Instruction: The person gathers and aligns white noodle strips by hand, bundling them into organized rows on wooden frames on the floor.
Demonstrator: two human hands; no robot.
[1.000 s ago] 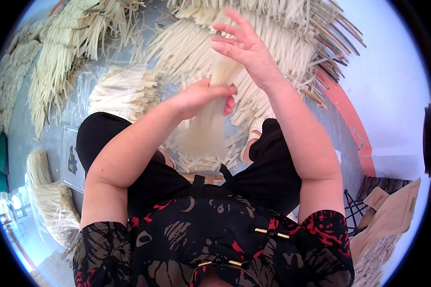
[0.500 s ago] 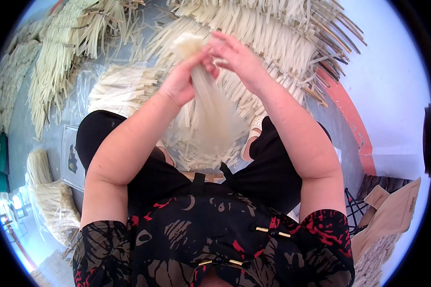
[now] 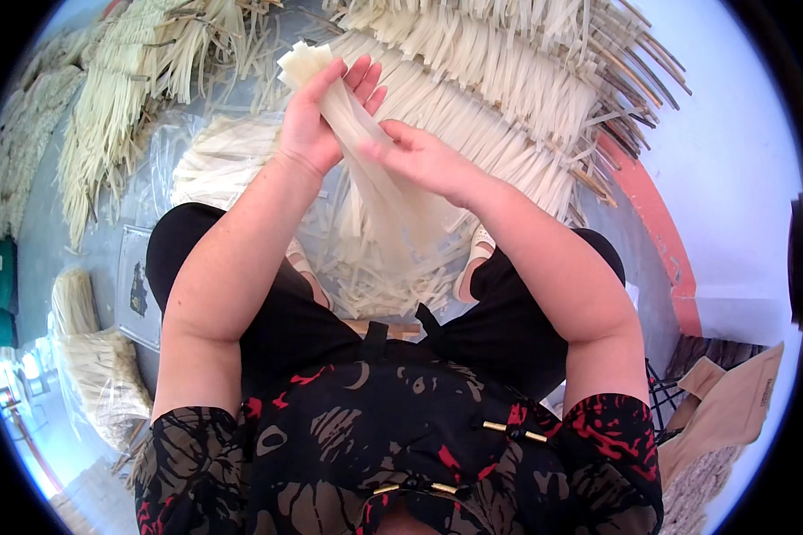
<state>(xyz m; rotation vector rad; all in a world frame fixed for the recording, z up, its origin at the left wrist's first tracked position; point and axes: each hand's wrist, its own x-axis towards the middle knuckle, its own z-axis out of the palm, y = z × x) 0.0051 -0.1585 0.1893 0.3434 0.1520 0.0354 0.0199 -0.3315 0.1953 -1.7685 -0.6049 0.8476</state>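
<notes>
Bundle of pale, flat strips (image 3: 346, 111) is running slantwise between the two bare hands, its squared end sticking out just beyond the left grip (image 3: 312, 129) and its loose ends fanning out below the right grip (image 3: 428, 165). The left grip is pinching the bundle between its thumb, which is lying along one edge, and its palm, while its fingers are spreading apart on the other side. The right grip is touching the bundle a little lower down, its fingertips meeting the strips; they are blurring slightly, and whether they are pressing together on the bundle is not possible to say.

Loose strips (image 3: 393, 285) are lying on the grey floor (image 3: 98, 245) beneath the grips, between two white shoes (image 3: 480, 248). Beyond the right grip, overlapping rows of strips (image 3: 491, 98) are spreading across the floor, with thin wooden sticks (image 3: 633, 67) poking out at their far right. Left of the left grip, a stack of strips (image 3: 219, 160) is resting in clear plastic, and farther out a larger heap of strips (image 3: 129, 102) is sloping down. Well below and left of both grips, a bagged bundle (image 3: 103, 374) is lying near the person's elbow.
</notes>
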